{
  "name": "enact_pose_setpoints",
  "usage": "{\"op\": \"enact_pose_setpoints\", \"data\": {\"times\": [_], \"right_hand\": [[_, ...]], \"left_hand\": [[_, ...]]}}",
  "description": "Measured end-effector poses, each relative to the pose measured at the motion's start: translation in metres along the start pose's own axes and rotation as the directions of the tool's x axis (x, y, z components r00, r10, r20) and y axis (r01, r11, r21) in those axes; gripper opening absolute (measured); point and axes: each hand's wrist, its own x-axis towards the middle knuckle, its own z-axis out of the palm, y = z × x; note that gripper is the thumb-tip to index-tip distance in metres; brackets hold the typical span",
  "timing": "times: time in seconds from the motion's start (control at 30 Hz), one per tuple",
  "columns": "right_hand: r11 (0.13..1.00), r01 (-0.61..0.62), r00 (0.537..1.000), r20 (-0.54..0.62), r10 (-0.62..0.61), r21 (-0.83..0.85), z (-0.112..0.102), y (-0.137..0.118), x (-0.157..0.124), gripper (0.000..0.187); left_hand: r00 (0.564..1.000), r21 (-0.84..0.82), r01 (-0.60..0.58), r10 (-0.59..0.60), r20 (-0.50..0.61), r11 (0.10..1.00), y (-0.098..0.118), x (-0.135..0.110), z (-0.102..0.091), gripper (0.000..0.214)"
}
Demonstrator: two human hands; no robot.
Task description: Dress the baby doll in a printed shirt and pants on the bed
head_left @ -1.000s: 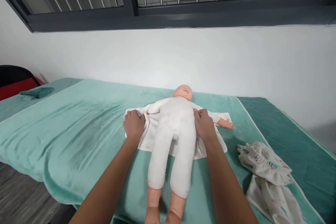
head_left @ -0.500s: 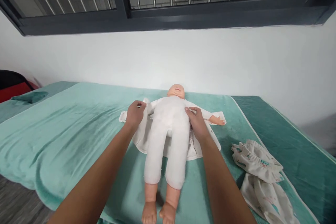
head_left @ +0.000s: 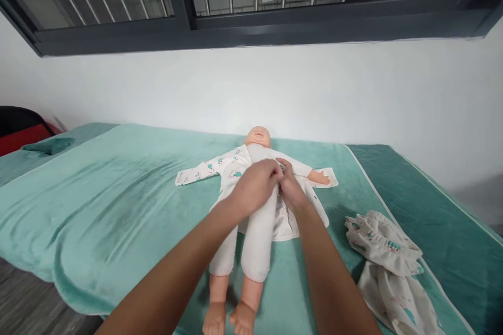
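A baby doll with a white cloth body lies face up on a teal blanket, feet toward me. Under and around it is a small white printed baby shirt. The shirt's left flap is folded over the doll's chest, and its left sleeve is spread flat on the blanket. My left hand is closed on that flap over the doll's belly. My right hand meets it there, fingers pinched on the shirt's right edge. The doll's bare right-side arm rests on the other sleeve.
A crumpled printed cloth lies on the blanket at the right, near a darker teal mat. A white wall and a dark-framed window rise behind the bed. At far left are a red and black object and the bed's edge above grey floor.
My left hand has pulled the shirt's left flap across the doll's chest, from beside the doll to its middle. My right hand shifted slightly inward to meet it.
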Motion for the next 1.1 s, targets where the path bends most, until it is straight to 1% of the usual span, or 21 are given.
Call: {"op": "enact_pose_setpoints", "data": {"times": [0.03,0.1,0.13,0.17,0.23,0.27,0.33,0.43,0.5,0.53,0.57,0.6,0.63,0.67,0.7,0.73,0.77,0.83,0.9,1.0,1.1], "right_hand": [[1.000,-0.001,1.000,0.005,0.001,0.006,-0.001,0.000,0.000,0.072],[1.000,-0.014,1.000,0.002,0.014,0.021,-0.001,-0.001,-0.001,0.072],[0.999,-0.026,1.000,-0.004,0.026,0.031,-0.001,-0.001,-0.001,0.072],[0.998,-0.039,0.999,-0.015,0.040,0.040,-0.001,-0.002,-0.001,0.074],[0.997,-0.059,0.997,-0.045,0.061,0.045,0.001,-0.002,0.000,0.075],[0.997,-0.064,0.996,-0.061,0.066,0.041,0.001,-0.003,0.001,0.075],[0.998,-0.061,0.995,-0.083,0.063,0.025,0.002,-0.003,0.001,0.073],[0.999,-0.048,0.995,-0.084,0.050,0.026,0.003,-0.003,0.001,0.069],[0.997,-0.057,0.994,-0.087,0.061,0.054,0.003,-0.002,0.000,0.068],[0.995,-0.063,0.993,-0.092,0.070,0.072,0.003,-0.002,0.000,0.067],[0.994,-0.071,0.992,-0.097,0.079,0.088,0.003,-0.002,0.000,0.067],[0.992,-0.079,0.991,-0.101,0.089,0.101,0.003,-0.002,0.000,0.067],[0.990,-0.086,0.990,-0.106,0.098,0.108,0.003,-0.002,0.000,0.067],[0.990,-0.092,0.989,-0.109,0.104,0.111,0.003,-0.003,0.000,0.066],[0.989,-0.095,0.988,-0.111,0.107,0.113,0.003,-0.003,0.000,0.066],[0.989,-0.094,0.988,-0.113,0.107,0.115,0.004,-0.003,0.000,0.065],[0.990,-0.089,0.988,-0.118,0.102,0.114,0.004,-0.004,0.000,0.065],[0.992,-0.081,0.987,-0.131,0.094,0.099,0.004,-0.004,-0.001,0.063],[0.993,-0.085,0.986,-0.137,0.096,0.082,0.003,-0.004,-0.001,0.063],[0.992,-0.085,0.987,-0.125,0.097,0.096,0.002,-0.004,-0.001,0.063],[0.991,-0.068,0.989,-0.125,0.082,0.118,0.002,-0.004,0.000,0.062]], "left_hand": [[0.999,0.007,-0.046,0.046,-0.002,0.999,0.005,-0.009,0.001,0.019],[0.986,0.092,-0.091,0.102,-0.128,0.992,0.003,-0.031,-0.002,0.015],[0.968,0.176,-0.073,0.112,-0.225,0.982,-0.003,-0.043,-0.005,0.013],[0.944,0.268,-0.025,0.111,-0.310,0.963,-0.011,-0.054,-0.007,0.020],[0.920,0.393,0.104,0.061,-0.387,0.914,-0.030,-0.074,-0.012,0.037],[0.931,0.425,0.138,0.029,-0.364,0.895,-0.039,-0.083,-0.012,0.033],[0.964,0.455,0.144,-0.020,-0.265,0.879,-0.047,-0.095,-0.009,0.010],[0.998,0.403,0.017,0.010,-0.065,0.915,-0.041,-0.107,-0.002,0.020],[0.995,0.232,-0.085,0.070,0.071,0.969,-0.033,-0.113,-0.001,0.020],[0.992,0.125,-0.101,0.091,0.090,0.987,-0.032,-0.115,-0.003,0.020],[0.995,0.033,-0.088,0.086,0.055,0.996,-0.034,-0.117,-0.006,0.019],[0.998,-0.028,-0.046,0.045,-0.033,0.999,-0.041,-0.118,-0.010,0.019],[0.986,-0.051,0.020,-0.028,-0.165,0.998,-0.052,-0.118,-0.014,0.019],[0.944,-0.041,0.102,-0.110,-0.310,0.994,-0.067,-0.117,-0.019,0.018],[0.880,-0.010,0.202,-0.186,-0.438,0.979,-0.085,-0.114,-0.025,0.019],[0.830,0.039,0.275,-0.217,-0.514,0.961,-0.106,-0.110,-0.030,0.022],[0.819,0.129,0.312,-0.198,-0.538,0.941,-0.126,-0.106,-0.036,0.028],[0.868,0.363,0.364,-0.171,-0.467,0.858,-0.164,-0.096,-0.047,0.048],[0.893,0.495,0.420,-0.248,-0.376,0.761,-0.192,-0.086,-0.058,0.058],[0.877,0.584,0.480,-0.371,-0.306,0.654,-0.216,-0.074,-0.073,0.060],[0.849,0.611,0.519,-0.439,-0.292,0.598,-0.227,-0.064,-0.083,0.060]]}}
